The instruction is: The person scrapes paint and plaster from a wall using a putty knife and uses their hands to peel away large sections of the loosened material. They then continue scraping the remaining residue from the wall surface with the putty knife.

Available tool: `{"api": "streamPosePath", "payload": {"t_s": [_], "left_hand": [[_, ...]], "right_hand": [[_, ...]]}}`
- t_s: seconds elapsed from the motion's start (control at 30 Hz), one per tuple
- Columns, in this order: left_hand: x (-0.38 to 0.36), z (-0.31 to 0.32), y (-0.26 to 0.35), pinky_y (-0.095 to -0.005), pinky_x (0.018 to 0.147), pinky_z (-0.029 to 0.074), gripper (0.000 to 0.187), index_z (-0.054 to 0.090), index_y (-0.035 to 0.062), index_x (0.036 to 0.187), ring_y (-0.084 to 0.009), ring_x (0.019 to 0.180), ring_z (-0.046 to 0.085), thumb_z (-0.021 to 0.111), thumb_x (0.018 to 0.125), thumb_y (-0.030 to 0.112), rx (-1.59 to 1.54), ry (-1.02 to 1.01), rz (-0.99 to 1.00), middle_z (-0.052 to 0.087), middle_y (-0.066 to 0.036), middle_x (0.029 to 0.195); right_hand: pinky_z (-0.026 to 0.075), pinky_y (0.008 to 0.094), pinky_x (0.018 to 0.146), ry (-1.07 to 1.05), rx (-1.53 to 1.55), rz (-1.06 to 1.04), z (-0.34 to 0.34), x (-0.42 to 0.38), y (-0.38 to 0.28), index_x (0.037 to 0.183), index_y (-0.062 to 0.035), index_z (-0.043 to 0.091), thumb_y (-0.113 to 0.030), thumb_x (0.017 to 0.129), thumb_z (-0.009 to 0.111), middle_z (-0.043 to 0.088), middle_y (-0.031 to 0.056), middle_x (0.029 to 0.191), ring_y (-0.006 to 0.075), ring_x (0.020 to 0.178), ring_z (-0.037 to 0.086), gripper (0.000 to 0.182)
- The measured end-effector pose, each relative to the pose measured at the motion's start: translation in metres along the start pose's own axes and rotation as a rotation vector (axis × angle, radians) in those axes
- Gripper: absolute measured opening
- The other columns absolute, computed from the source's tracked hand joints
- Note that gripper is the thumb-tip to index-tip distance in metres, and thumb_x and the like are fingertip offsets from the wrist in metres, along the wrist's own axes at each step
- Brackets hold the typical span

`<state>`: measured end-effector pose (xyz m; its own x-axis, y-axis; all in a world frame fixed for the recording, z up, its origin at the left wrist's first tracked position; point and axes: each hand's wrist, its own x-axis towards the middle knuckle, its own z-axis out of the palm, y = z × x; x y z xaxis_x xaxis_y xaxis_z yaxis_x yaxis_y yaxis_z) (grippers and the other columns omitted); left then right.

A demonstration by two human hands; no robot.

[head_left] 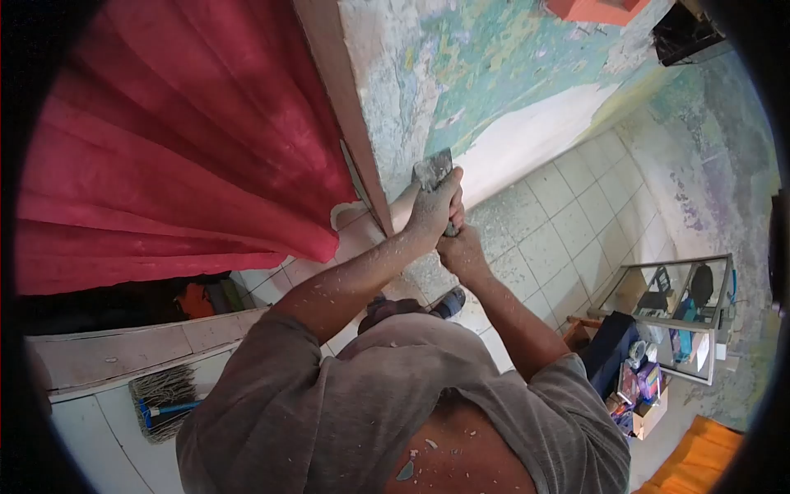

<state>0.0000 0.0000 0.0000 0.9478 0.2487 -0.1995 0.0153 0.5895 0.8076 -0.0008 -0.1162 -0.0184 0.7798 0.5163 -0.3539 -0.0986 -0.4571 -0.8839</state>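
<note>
Both of my hands are on one scraper, its wide, dusty blade against the lower part of the peeling wall. My left hand is closed around it just behind the blade. Below that, my right hand is closed at the end of the handle. The fingers hide most of the handle. Green, blue and white paint layers show in patches on the wall, with a smooth white area lower down. Paint flakes and dust cling to my forearms and shirt.
A red curtain hangs at left beside the door frame. Paint chips litter the tiled floor. A glass-sided cabinet with boxes and small items stands at right. At lower left lies a broom head.
</note>
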Motion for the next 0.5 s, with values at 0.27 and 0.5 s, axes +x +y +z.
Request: {"api": "streamPosePath", "payload": {"t_s": [0.27,0.5], "left_hand": [[-0.004,0.01,-0.017,-0.0323,0.042,0.038,0.057,0.038,0.013,0.057,-0.0162,0.039,0.043,0.054,0.099,0.047,0.01,0.069,-0.131,0.035,0.0,0.046],[-0.022,0.01,-0.025,-0.0325,0.042,0.037,0.054,0.04,0.013,0.06,-0.016,0.039,0.044,0.054,0.099,0.048,0.032,0.047,-0.118,0.035,0.001,0.046]], "right_hand": [[0.047,0.0392,0.062,0.122,-0.225,-0.309,0.004,0.003,0.053,0.091,0.0063,0.063,-0.021,0.078,0.064,0.063,0.0149,0.069,0.0227,0.066,0.061,0.03],[0.047,0.041,0.063,-0.002,0.133,0.098,0.002,-0.022,0.031,0.092,0.0075,0.062,-0.023,0.079,0.065,0.064,0.0187,0.071,0.0241,0.068,0.063,0.033]]}}
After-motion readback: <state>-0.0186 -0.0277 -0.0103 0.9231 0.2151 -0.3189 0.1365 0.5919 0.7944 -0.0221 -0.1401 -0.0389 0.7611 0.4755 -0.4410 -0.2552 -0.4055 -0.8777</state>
